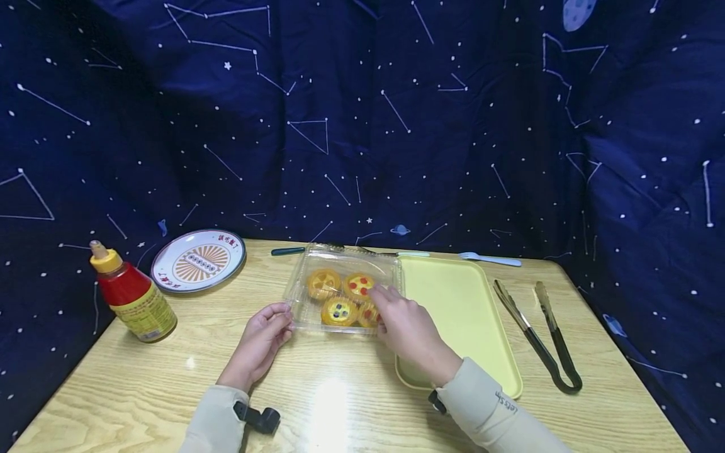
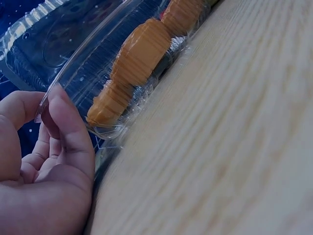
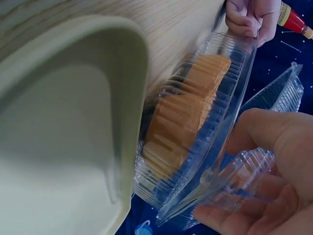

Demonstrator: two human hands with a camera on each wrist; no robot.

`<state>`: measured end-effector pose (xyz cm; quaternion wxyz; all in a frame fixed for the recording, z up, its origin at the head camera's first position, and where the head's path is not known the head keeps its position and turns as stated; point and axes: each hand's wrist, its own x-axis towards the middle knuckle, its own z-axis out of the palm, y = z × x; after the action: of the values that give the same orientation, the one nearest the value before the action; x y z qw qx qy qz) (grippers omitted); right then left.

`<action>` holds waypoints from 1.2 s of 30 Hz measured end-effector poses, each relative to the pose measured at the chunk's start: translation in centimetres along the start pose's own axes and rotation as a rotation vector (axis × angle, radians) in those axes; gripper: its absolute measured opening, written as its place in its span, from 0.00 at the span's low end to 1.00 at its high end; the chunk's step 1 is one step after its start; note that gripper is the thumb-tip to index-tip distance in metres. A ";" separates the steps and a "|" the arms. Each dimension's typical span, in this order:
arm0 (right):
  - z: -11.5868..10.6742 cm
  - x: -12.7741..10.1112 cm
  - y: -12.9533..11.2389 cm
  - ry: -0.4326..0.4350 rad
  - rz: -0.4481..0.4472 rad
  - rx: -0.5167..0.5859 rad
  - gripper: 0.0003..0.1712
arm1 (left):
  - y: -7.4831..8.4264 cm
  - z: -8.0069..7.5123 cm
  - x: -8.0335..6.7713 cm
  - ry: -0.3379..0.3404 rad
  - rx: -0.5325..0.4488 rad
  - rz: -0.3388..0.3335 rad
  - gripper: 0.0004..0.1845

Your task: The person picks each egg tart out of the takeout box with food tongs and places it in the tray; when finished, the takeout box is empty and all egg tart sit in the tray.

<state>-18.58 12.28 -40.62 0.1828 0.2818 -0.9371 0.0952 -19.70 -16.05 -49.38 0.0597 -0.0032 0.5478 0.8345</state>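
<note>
A clear plastic clamshell container (image 1: 308, 319) holds several small round tarts, among them one with red pieces (image 1: 359, 285) and one with dark pieces (image 1: 339, 311). Its lid (image 2: 39, 46) stands raised from the base. My left hand (image 1: 262, 343) pinches the base's rim at the near left corner between thumb and fingers. Over the container's right side is my right hand (image 1: 410, 327), partly covering one tart. In the right wrist view, the right thumb lies beside the base's rim and the curled fingers (image 3: 254, 218) show through clear plastic at the right side.
A pale yellow tray (image 1: 459, 314) lies just right of the container, with black-handled tongs (image 1: 546, 346) beyond it. A patterned plate (image 1: 198, 261) and a red-and-yellow squeeze bottle (image 1: 133, 296) stand at left. A light blue fork (image 1: 490, 258) and other cutlery lie along the back.
</note>
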 end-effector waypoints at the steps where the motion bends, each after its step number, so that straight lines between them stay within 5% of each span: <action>1: 0.0 0.1 0.1 0.000 -0.002 0.000 0.33 | 0.0 0.0 0.0 0.001 0.005 -0.001 0.11; 25: -3.1 2.6 2.0 -0.190 0.093 0.155 0.33 | 0.0 0.0 0.2 0.016 0.024 0.007 0.08; 31: -4.7 3.5 2.8 -0.166 0.108 0.216 0.28 | 0.0 0.1 0.1 -0.008 0.050 0.009 0.02; 36: -5.4 3.9 3.9 -0.057 0.113 0.359 0.30 | -0.1 0.1 0.2 -0.018 0.067 0.014 0.04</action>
<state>-22.24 15.08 -34.45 0.0975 0.2596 -0.9241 0.2629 -19.83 -15.91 -49.43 0.0587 0.0102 0.5750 0.8160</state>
